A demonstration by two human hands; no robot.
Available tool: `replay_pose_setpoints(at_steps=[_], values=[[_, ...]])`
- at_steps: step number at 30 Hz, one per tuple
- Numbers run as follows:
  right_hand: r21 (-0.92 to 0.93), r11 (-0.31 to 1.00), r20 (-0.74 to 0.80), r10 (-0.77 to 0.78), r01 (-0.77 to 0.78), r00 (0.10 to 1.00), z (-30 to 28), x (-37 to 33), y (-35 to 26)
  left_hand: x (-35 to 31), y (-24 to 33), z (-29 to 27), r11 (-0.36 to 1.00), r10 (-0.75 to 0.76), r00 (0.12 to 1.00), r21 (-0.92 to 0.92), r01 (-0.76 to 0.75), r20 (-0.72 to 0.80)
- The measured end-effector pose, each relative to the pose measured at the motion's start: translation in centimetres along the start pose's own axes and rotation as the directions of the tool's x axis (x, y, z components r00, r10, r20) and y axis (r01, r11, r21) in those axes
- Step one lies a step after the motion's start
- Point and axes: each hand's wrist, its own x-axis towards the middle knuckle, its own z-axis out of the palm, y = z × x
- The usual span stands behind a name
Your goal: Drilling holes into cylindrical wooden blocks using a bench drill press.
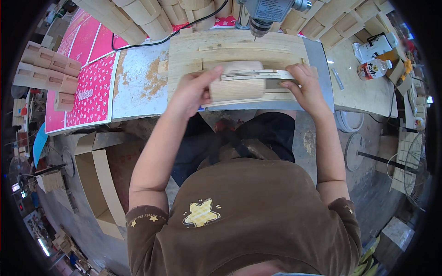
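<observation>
A pale, rounded wooden block (238,90) is held above the wooden work board (184,50). My left hand (195,87) is closed round the block's left end, thumb on top. Across the block's upper face runs a thin, light, metallic-looking strip (255,74); its exact kind is not clear. My right hand (304,85) grips the right end of this strip, fingers on top and thumb below. Beyond the block, the drill chuck (260,30) with a thin bit points down at the board, apart from both hands.
Stacked wooden blocks (48,69) stand at the left, more along the back. Sawdust (149,83) lies on the table beside the board. A black cable (184,25) crosses behind. At the right are a bottle (374,69) and a marker-like stick (338,78). A cardboard box (99,184) sits below left.
</observation>
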Motion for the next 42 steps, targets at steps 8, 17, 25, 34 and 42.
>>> replay_pose_setpoints(at_steps=[8,17,25,34,42], values=[[-0.025,1.000,-0.094,0.015,-0.017,0.995,0.1,0.4,2.0,1.7,-4.2,0.4,0.817,0.533,0.846,0.273,-0.508,-0.022],[-0.019,0.994,-0.159,0.100,-0.105,0.982,2.3,4.8,3.3,4.7,-4.1,0.0,0.313,0.802,0.594,0.800,-0.513,0.067],[-0.010,0.996,-0.230,0.083,-0.088,0.970,2.5,4.6,3.0,4.5,-2.7,-0.1,0.602,0.696,0.717,0.567,-0.562,-0.028],[0.053,0.993,-0.251,0.118,-0.108,0.961,2.6,4.5,2.9,6.9,-3.7,-2.1,0.428,0.727,0.672,0.672,-0.604,0.141],[0.007,0.992,-0.224,0.124,-0.125,0.967,2.1,4.8,2.5,6.7,-3.5,-2.7,0.137,0.764,0.573,0.793,-0.594,0.297]])
